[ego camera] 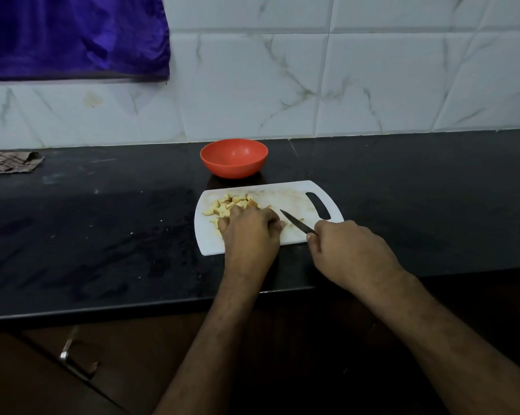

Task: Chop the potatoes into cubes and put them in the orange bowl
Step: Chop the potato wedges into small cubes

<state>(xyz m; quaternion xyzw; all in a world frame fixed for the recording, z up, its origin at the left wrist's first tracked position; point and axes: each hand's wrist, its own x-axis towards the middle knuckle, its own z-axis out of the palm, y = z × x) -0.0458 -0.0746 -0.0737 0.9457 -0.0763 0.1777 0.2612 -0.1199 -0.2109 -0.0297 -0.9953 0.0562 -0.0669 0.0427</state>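
hidden bits: the left hand (249,232) sits right on top of the near part of the potato cubes (228,205), so whatever is under the palm can't be seen. Its fingertips are tucked out of sight too.
left hand grip: fingers curl down over the pile, looks like it's gathering or holding some pieces, but honestly I can't tell if anything is really pinched in there.
knife handle: totally swallowed by the right hand (347,250), only the dark blade of the knife (297,224) pokes out.
right hand: fist wrapped tight round the handle, blade pointing up-left toward the left hand, tip low over the board.
potato cubes: heaped on the left half of the white cutting board (294,199), touching and just beyond the left hand's knuckles. A couple of stray bits lie next to the blade, between the two hands.
orange bowl (234,158): upright on the surface (103,235), just behind the board's far edge and well apart from both hands. The part of the inside that shows has no cubes in it.
cut off: a checked cloth (11,163) runs out of the left edge, and a purple cloth (73,34) hangs at top left, cropped by the frame.
hard to make out: below the surface edge it's dark, just a metal drawer handle (73,357) catching light.
wall: white marbled tiles (342,79) behind everything.
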